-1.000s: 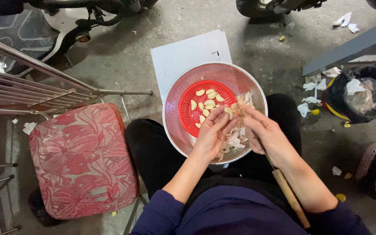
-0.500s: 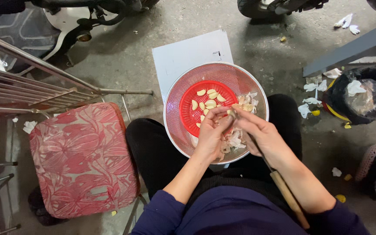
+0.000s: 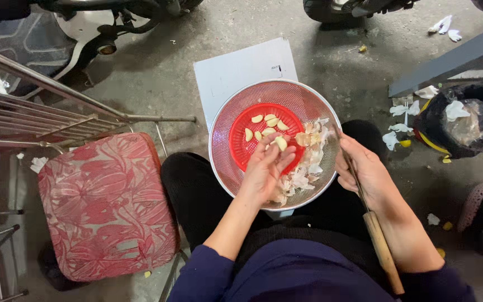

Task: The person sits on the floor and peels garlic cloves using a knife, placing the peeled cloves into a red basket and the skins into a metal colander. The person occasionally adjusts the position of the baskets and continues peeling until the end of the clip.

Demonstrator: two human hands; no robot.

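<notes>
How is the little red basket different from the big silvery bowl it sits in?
The red basket is small, bright red and looks like plastic; the silvery bowl is far bigger, with a shiny metal rim around fine mesh. The red basket holds peeled garlic cloves; the silvery bowl holds the papery skins beside it. The left hand reaches over the red basket with a clove, while the right hand rests at the silvery bowl's rim. Both are round and full of holes.

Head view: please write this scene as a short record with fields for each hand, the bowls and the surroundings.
left hand: over the small red plastic bowl, a peeled pale garlic clove at its fingertips
right hand: at the rim of the round metal mesh strainer, holding a wooden-handled knife
red bowl contents: several peeled cloves
strainer contents: papery garlic skins
beside: red floral cushioned stool
</notes>
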